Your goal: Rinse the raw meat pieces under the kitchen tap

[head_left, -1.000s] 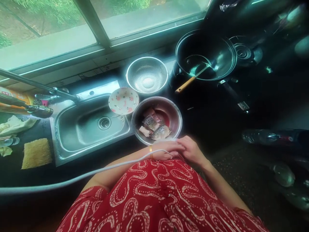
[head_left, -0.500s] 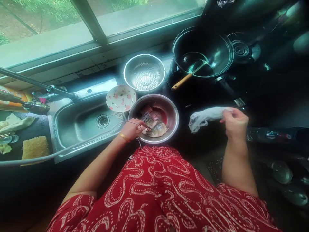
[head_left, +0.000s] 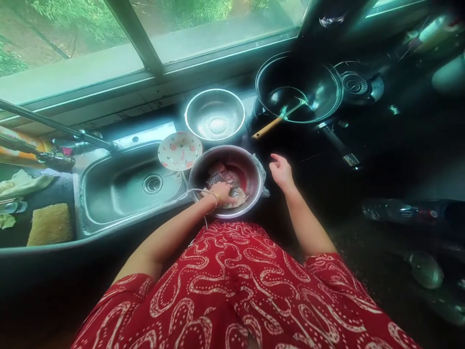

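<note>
Inside a steel bowl, my left hand reaches over cut fish pieces and its fingers close on one of them. Reddish liquid lies around the fish. To the right of the bowl hovers my right hand, with nothing in it; the index finger points out and the others are partly bent. A clear plastic bag lies against the bowl's right side, partly hidden behind it. Looped past my left wrist is a thin pale cord.
A patterned plate rests over the corner of the sink. Behind the bowl stands a steel colander. On the stove is a wok holding a spatula with a wooden handle. A yellow sponge lies far left.
My right hand has moved left and let go of the plastic bag, which is now beside the bowl. My left hand has reached further into the bowl, over the fish.
</note>
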The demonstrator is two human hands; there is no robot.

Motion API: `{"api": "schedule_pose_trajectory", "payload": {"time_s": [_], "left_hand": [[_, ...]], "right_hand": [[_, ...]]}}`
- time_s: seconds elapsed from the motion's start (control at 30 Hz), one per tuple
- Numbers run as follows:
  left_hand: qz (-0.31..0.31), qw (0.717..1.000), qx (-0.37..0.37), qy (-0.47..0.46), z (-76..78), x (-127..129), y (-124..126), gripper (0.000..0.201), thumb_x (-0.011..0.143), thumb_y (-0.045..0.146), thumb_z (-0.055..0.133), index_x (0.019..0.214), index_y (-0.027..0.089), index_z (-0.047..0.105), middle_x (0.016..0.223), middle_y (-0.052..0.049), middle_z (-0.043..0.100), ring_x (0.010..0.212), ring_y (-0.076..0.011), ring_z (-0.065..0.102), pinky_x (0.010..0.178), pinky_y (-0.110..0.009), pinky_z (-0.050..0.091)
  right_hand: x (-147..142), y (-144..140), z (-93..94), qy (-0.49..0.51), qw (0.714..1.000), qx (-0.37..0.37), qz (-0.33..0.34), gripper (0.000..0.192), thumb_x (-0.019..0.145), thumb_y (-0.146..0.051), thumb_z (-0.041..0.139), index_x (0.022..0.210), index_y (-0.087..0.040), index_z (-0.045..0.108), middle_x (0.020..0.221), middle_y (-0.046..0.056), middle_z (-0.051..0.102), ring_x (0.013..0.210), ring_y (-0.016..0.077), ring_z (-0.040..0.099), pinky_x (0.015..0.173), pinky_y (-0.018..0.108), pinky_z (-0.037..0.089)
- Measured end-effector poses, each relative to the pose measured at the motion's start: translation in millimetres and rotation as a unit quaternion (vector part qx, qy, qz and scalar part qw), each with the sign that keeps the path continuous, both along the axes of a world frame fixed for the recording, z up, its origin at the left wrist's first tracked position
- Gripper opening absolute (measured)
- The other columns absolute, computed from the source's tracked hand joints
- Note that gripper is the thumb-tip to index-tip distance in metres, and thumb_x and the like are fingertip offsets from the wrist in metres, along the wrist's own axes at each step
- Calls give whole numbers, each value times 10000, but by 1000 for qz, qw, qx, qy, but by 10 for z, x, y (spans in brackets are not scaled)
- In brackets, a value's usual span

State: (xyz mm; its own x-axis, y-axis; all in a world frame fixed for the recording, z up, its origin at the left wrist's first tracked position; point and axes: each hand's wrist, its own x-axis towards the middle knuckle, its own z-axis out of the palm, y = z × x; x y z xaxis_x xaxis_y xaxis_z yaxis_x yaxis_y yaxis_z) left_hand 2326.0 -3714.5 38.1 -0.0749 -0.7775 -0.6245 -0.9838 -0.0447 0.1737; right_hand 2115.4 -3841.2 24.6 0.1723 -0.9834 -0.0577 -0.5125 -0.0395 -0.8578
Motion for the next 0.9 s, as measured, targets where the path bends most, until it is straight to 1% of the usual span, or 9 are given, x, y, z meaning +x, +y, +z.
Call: {"api": "schedule_pose_trajectory", "payload": {"time_s": [0.1, 0.17, 0.27, 0.37, 0.47, 0.53, 0.67, 0.8, 0.9], "left_hand": [[15, 1000, 2, -3, -35, -40, -44, 666, 713, 553, 647, 1196, 94, 618, 1206, -184, 604, 1128, -342, 553, 973, -396, 433], [40, 999, 2, 12, -27, -68, -34, 632, 699, 505, 667, 1185, 105, 603, 1180, -166, 614, 1109, -317, 566, 960, -368, 441], [52, 998, 6, 33, 1, -137, -14, 698, 688, 458, 673, 1289, 144, 508, 1188, -138, 611, 1092, -299, 578, 936, -366, 451], [-11, 1000, -10, 2, 12, -223, -41, 819, 653, 473, 692, 1373, 185, 429, 1291, -168, 536, 1165, -350, 516, 941, -445, 433], [-74, 997, -4, -26, 4, -261, -117, 730, 643, 517, 694, 1276, 196, 525, 1262, -184, 523, 1166, -368, 486, 919, -468, 421], [-104, 994, -7, -31, 2, -235, -171, 660, 649, 546, 689, 1199, 199, 575, 1211, -177, 536, 1125, -361, 495, 897, -465, 417], [-150, 989, -18, -7, 56, -80, -230, 536, 700, 597, 652, 1070, 210, 618, 1148, -137, 561, 1074, -335, 501, 856, -449, 414], [-159, 987, -23, 11, 193, 99, -172, 455, 727, 578, 649, 998, 215, 613, 1130, -108, 574, 1057, -316, 495, 833, -425, 402], [-134, 990, -25, 32, 294, 190, 1, 404, 731, 505, 668, 1003, 215, 595, 1155, -100, 571, 1042, -293, 499, 829, -402, 397]], "right_hand": [[-93, 202, -54, -15, 999, 29, -20, 360, 777, -265, 499, 1074, -149, 666, 1111, 106, 649, 876, 187, 620, 912, 393, 492], [-136, 391, -133, -29, 997, 61, -24, 354, 784, -304, 510, 1062, -150, 668, 1080, 102, 660, 888, 192, 618, 905, 385, 491], [-139, 699, -236, -42, 991, 120, -31, 403, 810, -379, 511, 1120, -157, 639, 1042, 97, 667, 882, 191, 625, 876, 364, 506], [-98, 944, -246, -58, 968, 243, -30, 509, 859, -480, 446, 1250, -175, 558, 927, 79, 671, 713, 175, 633, 678, 326, 545], [-43, 1078, -192, -95, 939, 332, 2, 618, 870, -547, 416, 1370, -184, 433, 837, 61, 656, 567, 167, 606, 521, 306, 520], [13, 1111, -153, -81, 948, 306, 34, 642, 847, -534, 478, 1387, -194, 405, 884, 69, 664, 638, 192, 637, 605, 338, 546], [187, 1090, -94, -20, 974, 216, 66, 502, 838, -420, 493, 1277, -177, 512, 1073, 109, 659, 968, 261, 635, 909, 409, 497], [344, 1041, -47, -36, 977, 204, 59, 461, 858, -357, 421, 1276, -178, 497, 1140, 102, 641, 1028, 251, 613, 957, 407, 472], [389, 1018, -17, -51, 978, 195, 60, 486, 863, -341, 404, 1316, -176, 461, 1194, 98, 621, 1070, 242, 597, 994, 403, 449]]}}
